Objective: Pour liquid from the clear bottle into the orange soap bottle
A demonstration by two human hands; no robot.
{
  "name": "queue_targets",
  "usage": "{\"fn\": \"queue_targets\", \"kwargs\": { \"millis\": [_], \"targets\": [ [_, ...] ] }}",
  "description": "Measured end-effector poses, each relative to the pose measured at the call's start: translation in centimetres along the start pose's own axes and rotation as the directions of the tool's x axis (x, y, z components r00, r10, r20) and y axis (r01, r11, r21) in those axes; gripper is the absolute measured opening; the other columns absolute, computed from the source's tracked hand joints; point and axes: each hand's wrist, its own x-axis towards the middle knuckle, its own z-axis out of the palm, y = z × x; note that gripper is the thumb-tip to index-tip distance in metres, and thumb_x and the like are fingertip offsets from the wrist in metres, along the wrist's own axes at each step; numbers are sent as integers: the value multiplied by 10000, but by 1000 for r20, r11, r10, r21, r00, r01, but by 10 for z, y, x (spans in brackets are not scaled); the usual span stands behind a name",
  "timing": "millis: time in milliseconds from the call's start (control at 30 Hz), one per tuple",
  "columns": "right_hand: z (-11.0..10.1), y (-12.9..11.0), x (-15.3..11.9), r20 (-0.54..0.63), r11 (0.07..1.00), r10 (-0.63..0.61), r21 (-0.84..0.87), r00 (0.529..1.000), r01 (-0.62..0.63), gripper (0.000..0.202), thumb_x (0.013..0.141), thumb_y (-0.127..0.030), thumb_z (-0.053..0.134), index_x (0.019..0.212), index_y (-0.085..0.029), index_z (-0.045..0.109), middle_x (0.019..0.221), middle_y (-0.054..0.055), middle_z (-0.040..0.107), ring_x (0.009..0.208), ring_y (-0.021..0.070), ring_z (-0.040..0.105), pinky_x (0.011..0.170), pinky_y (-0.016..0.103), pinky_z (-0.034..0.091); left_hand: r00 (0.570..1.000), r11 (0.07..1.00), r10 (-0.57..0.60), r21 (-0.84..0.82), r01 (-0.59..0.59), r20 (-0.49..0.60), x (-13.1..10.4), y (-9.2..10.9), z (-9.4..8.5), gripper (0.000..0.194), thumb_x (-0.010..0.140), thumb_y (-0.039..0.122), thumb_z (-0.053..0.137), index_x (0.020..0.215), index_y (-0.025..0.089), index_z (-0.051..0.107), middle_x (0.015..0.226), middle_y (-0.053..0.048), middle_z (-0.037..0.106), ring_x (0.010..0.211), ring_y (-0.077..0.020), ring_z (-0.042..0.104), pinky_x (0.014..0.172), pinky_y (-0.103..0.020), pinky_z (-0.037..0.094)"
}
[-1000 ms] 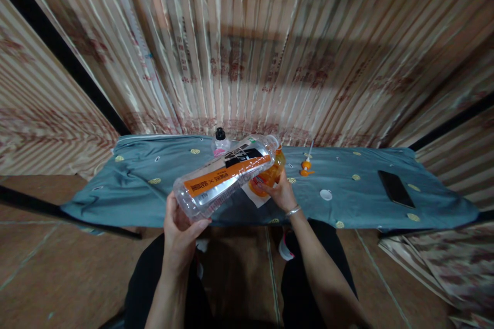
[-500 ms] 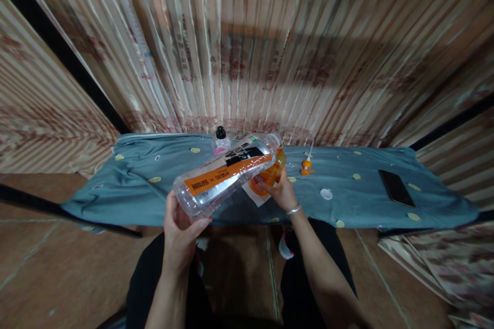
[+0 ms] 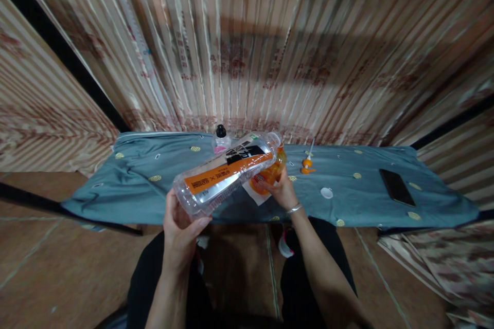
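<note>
One big clear bottle point(image 3: 227, 175) slants at frame centre; my left hand point(image 3: 180, 234) grips its base, apparently so its neck is above the smaller orange bottle point(image 3: 275, 168), which my right hand point(image 3: 284, 193) clasps, probably for steadiness. Right of centre lies an orange pump head point(image 3: 307, 164).

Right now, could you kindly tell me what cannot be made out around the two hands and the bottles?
Head view: mouth of the orange bottle, hidden behind the neck of the clear bottle.
Head view: lower part of the black-capped bottle, behind the clear bottle.
Head view: some fingers of the left hand, behind the clear bottle's base.
Head view: fine print on the label, too small and blurred.
</note>
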Motion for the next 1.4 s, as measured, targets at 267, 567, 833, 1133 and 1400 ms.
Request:
{"fn": "queue_targets", "kwargs": {
  "millis": [267,567,833,1133,1400],
  "targets": [
    [0,-1,0,-11,1000,29,-6,1000,-30,828,611,-396,830,1298,-241,393,1135,90,686,1007,281,679,867,435,566,1000,1000,4,-5,-4,12,0,0,-1,764,435,297,899,1139,228,608,1034,-69,646,928,-258,630,712,-299,547],
    [-1,-15,-2,-7,997,57,-48,998,-57,800,600,-445,828,1242,-214,411,1108,100,684,966,270,683,853,423,558,1000,1000,1,5,-1,13,-1,-3,-4,767,456,286,890,1164,226,602,1050,-63,647,919,-243,633,710,-284,545],
    [0,-14,-3,8,999,47,6,999,-47,817,607,-442,826,1264,-217,393,1122,101,687,983,267,685,856,415,561,1000,1000,9,-15,-8,19,0,-2,-2,763,459,255,887,1169,233,611,1071,-60,648,957,-244,626,735,-282,543],
    [-1,-14,-3,-1,999,52,-10,999,-52,797,603,-436,833,1236,-210,405,1117,109,685,966,267,689,841,417,570,1000,999,-2,-42,3,25,-1,0,0,764,458,245,888,1173,244,620,1079,-59,646,971,-241,622,745,-278,542],
    [-1,-3,-2,8,1000,9,-28,1000,-8,834,633,-413,820,1312,-228,373,1166,99,672,1037,272,668,883,432,557,1000,999,6,-45,-5,23,-1,0,1,780,459,243,891,1191,257,621,1084,-55,645,997,-247,617,785,-294,536]
  ]
}}
